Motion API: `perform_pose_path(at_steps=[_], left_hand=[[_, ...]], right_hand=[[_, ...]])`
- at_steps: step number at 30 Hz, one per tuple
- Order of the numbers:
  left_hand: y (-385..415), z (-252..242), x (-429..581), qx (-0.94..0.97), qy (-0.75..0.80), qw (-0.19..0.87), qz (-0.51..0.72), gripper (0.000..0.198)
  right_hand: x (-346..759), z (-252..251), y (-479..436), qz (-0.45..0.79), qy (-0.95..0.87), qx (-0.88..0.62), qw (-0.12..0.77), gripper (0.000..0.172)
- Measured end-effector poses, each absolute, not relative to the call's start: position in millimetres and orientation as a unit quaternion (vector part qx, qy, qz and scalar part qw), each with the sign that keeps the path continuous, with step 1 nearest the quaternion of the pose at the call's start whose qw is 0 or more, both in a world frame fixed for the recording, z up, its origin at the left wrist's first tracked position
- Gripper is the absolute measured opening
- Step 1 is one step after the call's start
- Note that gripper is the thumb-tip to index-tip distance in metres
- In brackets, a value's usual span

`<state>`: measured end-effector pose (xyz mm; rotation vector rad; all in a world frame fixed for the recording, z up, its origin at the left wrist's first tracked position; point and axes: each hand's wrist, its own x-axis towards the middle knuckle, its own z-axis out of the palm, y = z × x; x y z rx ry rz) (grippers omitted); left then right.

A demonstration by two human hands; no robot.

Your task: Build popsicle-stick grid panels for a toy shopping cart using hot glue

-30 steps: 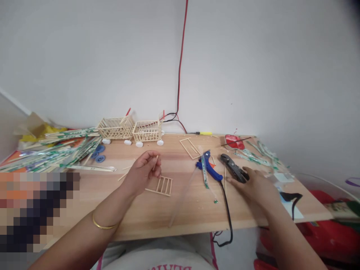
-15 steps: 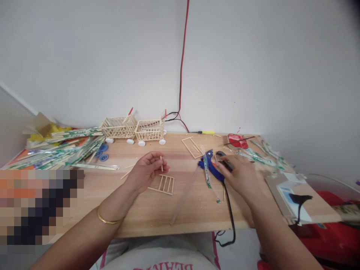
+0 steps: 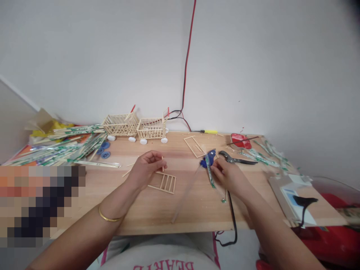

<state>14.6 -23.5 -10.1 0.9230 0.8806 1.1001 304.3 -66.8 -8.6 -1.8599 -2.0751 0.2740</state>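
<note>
My left hand (image 3: 146, 168) pinches a short wooden stick (image 3: 162, 164) upright, just above a small ladder-like stick frame (image 3: 164, 182) lying flat on the wooden table (image 3: 157, 210). My right hand (image 3: 229, 176) rests closed over the handle of a blue glue gun (image 3: 206, 162), whose black cord (image 3: 232, 217) runs off the table's front edge. Black pliers (image 3: 237, 159) lie just beyond the right hand, apart from it. A clear glue stick (image 3: 185, 195) lies diagonally between the two hands.
Two stick-built carts with white wheels (image 3: 135, 129) stand at the back by the wall. Wrapped chopsticks (image 3: 56, 150) pile up at the left with blue caps (image 3: 104, 150). A second stick frame (image 3: 194, 146), a red piece (image 3: 240, 140), wrappers and a board (image 3: 298, 198) lie at the right.
My right hand left the black pliers and moved left onto the blue glue gun. The pliers now lie uncovered. My left hand still holds the short stick above the frame.
</note>
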Motion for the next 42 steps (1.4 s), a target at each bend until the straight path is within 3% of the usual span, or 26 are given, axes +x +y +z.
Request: perform_pose_path(at_steps=[5,11,15,31,33,37,42], left_hand=[[-22,-4,8,0.497,0.46,0.566,0.469,0.024],[-21,0,-8,0.636,0.55,0.471,0.266,0.015],[-22,-7,-8,0.653,0.564,0.457,0.214,0.015],[-13,-8,-7,0.491,0.49,0.663,0.283,0.022],[-11,-7,-13,0.542,0.504,0.618,0.265,0.017],[-5,-2,-29,0.716,0.535,0.397,0.21,0.007],[-8,0,-39,0.795,0.484,0.357,0.08,0.005]], right_hand=[[294,10,-83,0.163,-0.752,-0.614,0.179,0.014],[253,29,-73,0.169,-0.812,-0.534,0.165,0.014],[225,25,-52,0.153,-0.853,-0.472,0.16,0.011],[181,-13,-14,0.085,-0.943,-0.21,0.245,0.018],[181,-12,-11,0.049,-0.947,-0.21,0.238,0.019],[176,-17,-11,0.0,-0.965,-0.202,0.169,0.017],[166,-23,-13,-0.009,-0.974,-0.201,0.105,0.015]])
